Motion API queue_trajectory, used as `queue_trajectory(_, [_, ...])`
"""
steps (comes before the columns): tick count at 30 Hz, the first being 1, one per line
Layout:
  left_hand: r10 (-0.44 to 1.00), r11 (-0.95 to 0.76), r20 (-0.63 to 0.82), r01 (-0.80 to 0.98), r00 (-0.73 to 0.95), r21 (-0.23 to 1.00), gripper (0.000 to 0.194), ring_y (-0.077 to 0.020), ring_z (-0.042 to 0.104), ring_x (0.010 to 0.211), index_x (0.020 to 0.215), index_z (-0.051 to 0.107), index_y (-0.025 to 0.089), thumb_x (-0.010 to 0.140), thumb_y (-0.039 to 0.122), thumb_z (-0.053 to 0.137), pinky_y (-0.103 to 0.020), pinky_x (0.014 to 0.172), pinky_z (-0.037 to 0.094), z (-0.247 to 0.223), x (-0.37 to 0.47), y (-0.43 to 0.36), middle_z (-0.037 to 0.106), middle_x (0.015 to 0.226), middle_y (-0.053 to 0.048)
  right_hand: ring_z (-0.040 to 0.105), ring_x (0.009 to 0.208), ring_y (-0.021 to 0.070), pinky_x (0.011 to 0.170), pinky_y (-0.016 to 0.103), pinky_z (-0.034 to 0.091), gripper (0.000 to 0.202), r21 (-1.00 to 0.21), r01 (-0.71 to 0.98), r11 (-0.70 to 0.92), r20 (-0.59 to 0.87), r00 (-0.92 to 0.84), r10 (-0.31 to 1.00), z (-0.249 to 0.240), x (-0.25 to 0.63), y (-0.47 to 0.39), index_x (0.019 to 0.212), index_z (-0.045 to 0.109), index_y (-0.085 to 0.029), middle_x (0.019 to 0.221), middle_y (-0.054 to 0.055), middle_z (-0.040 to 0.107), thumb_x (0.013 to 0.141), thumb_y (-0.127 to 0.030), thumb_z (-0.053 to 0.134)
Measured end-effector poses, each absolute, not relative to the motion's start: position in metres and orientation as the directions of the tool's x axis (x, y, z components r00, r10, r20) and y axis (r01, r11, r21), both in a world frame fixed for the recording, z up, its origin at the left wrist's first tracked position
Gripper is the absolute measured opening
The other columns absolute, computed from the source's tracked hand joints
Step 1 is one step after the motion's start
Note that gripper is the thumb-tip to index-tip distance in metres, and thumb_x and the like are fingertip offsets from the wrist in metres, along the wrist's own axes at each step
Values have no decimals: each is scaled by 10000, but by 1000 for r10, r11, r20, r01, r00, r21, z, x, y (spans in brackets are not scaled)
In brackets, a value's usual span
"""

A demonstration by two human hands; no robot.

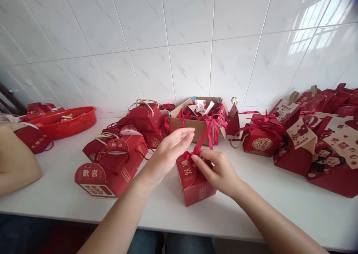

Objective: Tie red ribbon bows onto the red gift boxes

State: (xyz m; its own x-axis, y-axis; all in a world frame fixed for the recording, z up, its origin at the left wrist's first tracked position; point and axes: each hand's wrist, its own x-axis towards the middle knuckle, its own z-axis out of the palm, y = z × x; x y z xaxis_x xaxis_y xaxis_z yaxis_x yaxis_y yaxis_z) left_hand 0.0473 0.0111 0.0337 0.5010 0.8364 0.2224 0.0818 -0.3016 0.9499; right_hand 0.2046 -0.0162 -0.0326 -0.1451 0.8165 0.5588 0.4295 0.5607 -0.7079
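A small red gift box [200, 192] with gold lettering stands on the white table in front of me. On its top lies a red ribbon [199, 146], one length of it rising above the box. My right hand [219, 168] pinches the ribbon at the box top between thumb and fingers. Just to the left, my left hand [170, 149] is raised with its fingers stretched out and close together. It appears to hold nothing, hovering beside the ribbon; whether it touches the ribbon's loose end I cannot tell.
Left of me stand red gift boxes [127, 160] with cord handles. Behind, a cardboard carton [184, 127] holds red ribbons and cards. Finished-looking red boxes [261, 140] crowd the right. Far left are a red plastic basin [69, 123] and another person's arm [19, 160]. A tiled wall [190, 67] closes the back.
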Motion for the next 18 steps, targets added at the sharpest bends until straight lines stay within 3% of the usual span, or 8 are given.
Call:
queue_trajectory(6, [860, -396, 200, 366, 470, 842, 202, -184, 618, 927, 894, 643, 201, 842, 393, 607, -297, 845, 453, 10, 34, 11, 683, 931, -17, 376, 536, 97, 497, 235, 298, 357, -789, 332, 517, 489, -170, 856, -29, 206, -18, 623, 460, -176, 583, -18, 461, 940, -333, 419])
queue_trajectory(11, [854, -423, 251, 328, 456, 844, 136, -146, 605, 898, 836, 597, 204, 889, 314, 538, -257, 823, 451, -1, 34, 11, 655, 874, 10, 552, 606, 133, 534, 232, 377, 151, -869, 249, 427, 427, -57, 902, -32, 203, -17, 812, 485, -192, 671, 16, 644, 905, -309, 509])
queue_trajectory(18, [838, -421, 257, 270, 481, 866, 41, -109, 582, 813, 859, 558, 224, 837, 216, 592, -208, 755, 463, -8, 36, 10, 617, 845, 43, 446, 488, 98, 486, 210, 334, 208, -888, 202, 412, 420, -7, 908, -35, 202, -15, 890, 334, -244, 610, -54, 633, 898, -294, 536])
